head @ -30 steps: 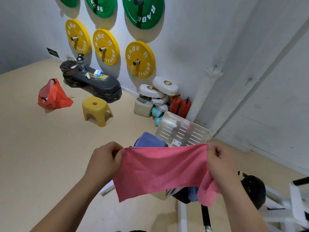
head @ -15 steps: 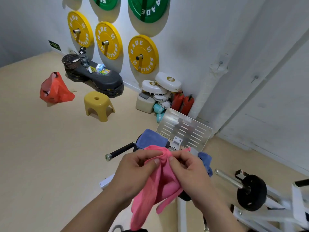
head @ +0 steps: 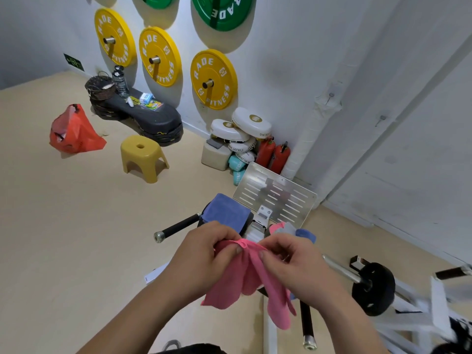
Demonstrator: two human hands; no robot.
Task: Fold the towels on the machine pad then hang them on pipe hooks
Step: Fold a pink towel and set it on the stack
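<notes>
Ideally the left hand (head: 204, 254) and right hand (head: 293, 261), both pinching the pink towel (head: 245, 279) at its top edge, should square the corners before lowering it toward 12 o'clock.

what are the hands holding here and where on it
Both hands hold the pink towel: the left hand and right hand pinch its bunched top edge close together, and the rest hangs below.
</notes>
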